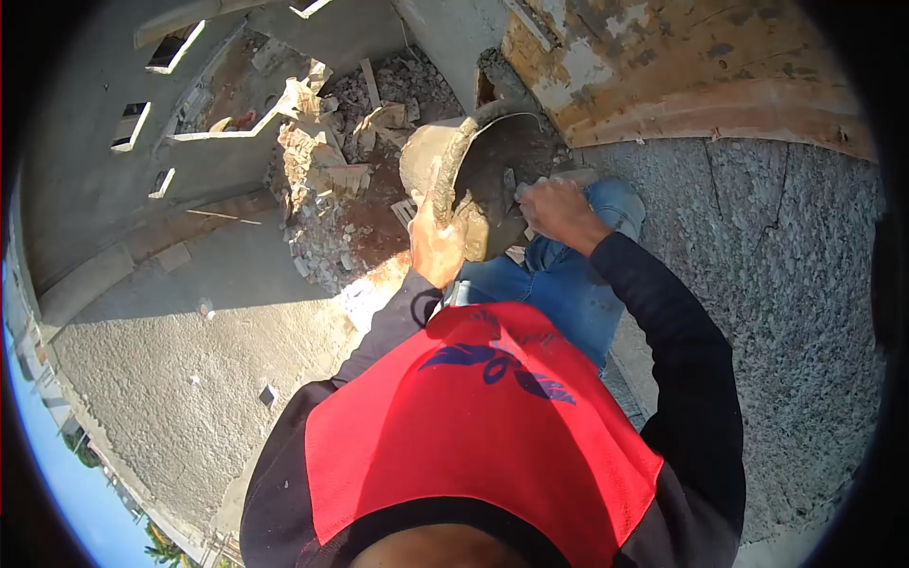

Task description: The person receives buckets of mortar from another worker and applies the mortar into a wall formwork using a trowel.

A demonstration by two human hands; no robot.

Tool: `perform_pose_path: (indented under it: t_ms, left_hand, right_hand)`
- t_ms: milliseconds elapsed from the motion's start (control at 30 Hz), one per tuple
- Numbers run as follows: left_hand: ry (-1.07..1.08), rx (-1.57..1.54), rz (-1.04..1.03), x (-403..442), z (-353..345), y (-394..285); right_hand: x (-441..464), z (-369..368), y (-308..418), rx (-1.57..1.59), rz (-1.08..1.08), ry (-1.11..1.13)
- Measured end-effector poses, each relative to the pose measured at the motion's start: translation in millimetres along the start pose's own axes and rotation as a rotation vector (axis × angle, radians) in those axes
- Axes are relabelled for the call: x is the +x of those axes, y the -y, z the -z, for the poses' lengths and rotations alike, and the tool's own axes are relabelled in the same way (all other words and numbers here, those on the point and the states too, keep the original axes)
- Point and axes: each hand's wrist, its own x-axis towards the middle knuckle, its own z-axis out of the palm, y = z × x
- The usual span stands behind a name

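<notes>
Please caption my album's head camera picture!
Left hand holds tilted, grimy bucket, right hand at its mouth, rubble nearby.

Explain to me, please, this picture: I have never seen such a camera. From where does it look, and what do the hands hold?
There is no machine, only a person's two bare hands. The one camera sits on the head, looking forward and down, so the red shirt with black sleeves fills the lower middle. The left hand holds the near edge of a round grey bucket caked with wet-looking mix. The right hand is at its opening; whether it grips a tool is hard to tell. Beyond the bucket, on the ground, lies a heap of broken grey rubble.
</notes>
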Motion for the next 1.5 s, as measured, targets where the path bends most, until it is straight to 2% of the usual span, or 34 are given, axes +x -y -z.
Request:
perform_pose_path:
  t_ms: [67,133,167,200,267,300,333,400,467,500,600,633,700,767,833,967,1033,1100,1167,1200,1267,1300,1400,1500]
  left_hand:
    - [0.031,0.013,-0.022,-2,10,-3]
    - [0.135,0.035,0.131,4,17,-9]
    - [0.174,0.039,0.209,6,20,-18]
    - [0.179,0.050,0.197,8,20,-9]
    - [0.121,-0.197,0.153,6,18,15]
    - [0.079,-0.458,0.212,10,15,-3]
    - [0.102,-0.486,0.292,11,19,3]
    - [0.084,-0.696,0.333,11,18,-2]
    - [0.095,-0.767,0.312,14,19,11]
    - [0.090,-0.780,0.370,13,21,12]
    - [0.096,-0.769,0.449,9,32,5]
    - [0.044,-0.815,0.385,8,29,3]
    - [0.076,-0.861,0.338,10,33,-14]
    - [-0.005,-0.954,0.385,13,33,-42]
    - [-0.037,-1.011,0.460,14,36,-48]
    - [-0.009,-0.843,0.402,25,35,-15]
    - [-0.001,-0.746,0.369,29,34,-6]
    - [-0.002,-0.689,0.320,30,33,-6]
    - [0.020,-0.745,0.389,28,39,-4]
    - [0.042,-0.827,0.317,34,29,1]
    - [0.039,-0.745,0.364,38,22,10]
    - [0.044,-0.767,0.408,36,16,19]
    - [0.032,-0.810,0.405,45,-1,65]
    - [0.093,-0.848,0.394,45,-2,60]
  right_hand:
    - [-8,-32,13,0.310,0.025,-0.230]
    - [-5,-22,29,0.336,0.040,-0.188]
    - [-10,-10,40,0.384,-0.032,-0.143]
    - [-13,-1,47,0.427,-0.107,-0.104]
    - [-22,4,47,0.437,-0.127,-0.114]
    - [-27,10,43,0.458,-0.141,-0.140]
    - [-34,16,41,0.482,-0.157,-0.156]
    - [-47,33,36,0.476,-0.168,-0.151]
    - [-60,56,28,0.452,-0.178,-0.158]
    - [-67,68,25,0.421,-0.177,-0.143]
    - [-89,124,25,0.304,-0.157,-0.217]
    - [-96,150,27,0.264,-0.159,-0.210]
    - [-112,201,34,0.222,-0.128,-0.209]
    - [-124,257,40,0.181,-0.096,-0.244]
    - [-138,316,55,0.355,-0.035,-0.014]
    - [-157,401,65,0.533,0.151,-0.097]
    - [-165,442,59,0.514,0.030,-0.113]
    - [-177,479,47,0.582,-0.296,-0.145]
    - [-186,499,46,0.402,-0.555,-0.320]
    - [-190,509,48,0.384,-0.558,-0.335]
    - [-198,512,51,0.316,-0.658,-0.415]
    - [-196,493,58,0.167,-0.609,-0.499]
    - [-182,458,53,0.136,-0.510,-0.330]
    - [-147,365,51,0.428,-0.393,-0.394]
